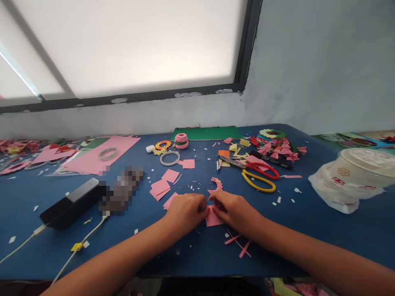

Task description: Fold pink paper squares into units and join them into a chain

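Observation:
Close together over the table's middle, both my hands have curled fingers on a small pink paper square (pixel 214 219). My left hand (pixel 188 209) pinches its upper left edge, and my right hand (pixel 235 209) holds the right side. Fingers hide the paper's top. Just beyond them lies a curved, toothed piece of folded pink paper (pixel 218 184). Several loose pink squares (pixel 160 188) are scattered left of my hands. Thin pink paper strips (pixel 245 249) rest by my right wrist.
Scissors (pixel 259 174) with red and yellow handles lie at right, near a black marker (pixel 276 159). A paper bowl in a plastic bag (pixel 348 176) stands far right. Tape rolls (pixel 169 158), a black box-shaped device (pixel 74 201) and a white cable (pixel 72 255) are at left.

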The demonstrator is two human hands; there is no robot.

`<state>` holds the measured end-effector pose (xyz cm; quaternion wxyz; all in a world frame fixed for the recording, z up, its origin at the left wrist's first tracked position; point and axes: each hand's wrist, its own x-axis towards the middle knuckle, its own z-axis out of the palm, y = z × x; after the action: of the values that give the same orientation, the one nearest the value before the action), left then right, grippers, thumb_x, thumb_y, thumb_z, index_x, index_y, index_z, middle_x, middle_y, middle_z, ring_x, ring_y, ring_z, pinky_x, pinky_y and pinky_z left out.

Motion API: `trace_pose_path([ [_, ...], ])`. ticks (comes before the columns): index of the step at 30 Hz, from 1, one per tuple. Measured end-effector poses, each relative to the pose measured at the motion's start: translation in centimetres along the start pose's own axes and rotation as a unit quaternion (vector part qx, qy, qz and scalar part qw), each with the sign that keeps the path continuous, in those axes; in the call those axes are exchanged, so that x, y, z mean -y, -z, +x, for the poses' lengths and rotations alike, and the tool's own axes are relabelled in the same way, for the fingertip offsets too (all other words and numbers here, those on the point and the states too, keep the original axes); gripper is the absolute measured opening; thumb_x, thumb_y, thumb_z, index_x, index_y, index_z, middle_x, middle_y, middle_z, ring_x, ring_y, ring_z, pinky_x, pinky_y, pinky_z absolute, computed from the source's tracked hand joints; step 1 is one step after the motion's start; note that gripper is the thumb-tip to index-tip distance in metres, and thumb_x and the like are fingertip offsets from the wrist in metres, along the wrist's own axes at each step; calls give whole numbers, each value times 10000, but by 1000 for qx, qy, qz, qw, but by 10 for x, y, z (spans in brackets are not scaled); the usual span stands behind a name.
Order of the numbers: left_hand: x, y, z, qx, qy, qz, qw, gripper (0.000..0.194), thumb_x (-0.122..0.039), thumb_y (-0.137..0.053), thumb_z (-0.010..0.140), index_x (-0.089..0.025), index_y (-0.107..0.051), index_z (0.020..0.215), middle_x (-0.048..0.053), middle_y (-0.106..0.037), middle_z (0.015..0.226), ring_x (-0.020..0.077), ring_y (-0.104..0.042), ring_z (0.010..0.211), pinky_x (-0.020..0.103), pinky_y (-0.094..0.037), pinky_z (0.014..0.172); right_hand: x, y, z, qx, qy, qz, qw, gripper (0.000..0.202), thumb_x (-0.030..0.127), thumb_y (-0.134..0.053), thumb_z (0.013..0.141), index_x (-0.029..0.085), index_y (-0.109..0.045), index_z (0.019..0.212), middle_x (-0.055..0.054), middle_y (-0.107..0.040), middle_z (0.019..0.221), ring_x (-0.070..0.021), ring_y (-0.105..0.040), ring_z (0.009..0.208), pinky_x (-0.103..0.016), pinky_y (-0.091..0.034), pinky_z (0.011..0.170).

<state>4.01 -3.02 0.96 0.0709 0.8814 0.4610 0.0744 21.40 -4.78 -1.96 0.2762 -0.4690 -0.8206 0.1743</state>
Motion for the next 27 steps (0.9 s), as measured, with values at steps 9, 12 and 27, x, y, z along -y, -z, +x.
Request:
trace_pose_path([
  [9,10,-10,-7,-20,-155,18,987,161,-215,-487,865,-179,-639,828,27,-653,824,160,-620,757,233,-455,644,-12,4,-11,28,183,-79,980,205,144,-364,917,158,-568,931,-79,-640,810,-191,-611,751,-305,-502,670],
  [12,16,-11,-8,-21,-211,9,977,226,-214,-423,899,-164,-631,829,41,-642,826,155,-607,761,235,-468,662,-20,5,-12,26,224,-58,973,236,174,-340,934,161,-575,930,-93,-655,832,-186,-619,769,-302,-514,680],
  [27,13,-11,-8,-30,-283,29,958,296,-196,-338,923,-132,-624,877,81,-616,834,162,-602,746,268,-499,686,-27,6,-9,18,269,21,963,241,171,-377,927,159,-617,938,-101,-688,873,-169,-643,836,-304,-532,764],
])
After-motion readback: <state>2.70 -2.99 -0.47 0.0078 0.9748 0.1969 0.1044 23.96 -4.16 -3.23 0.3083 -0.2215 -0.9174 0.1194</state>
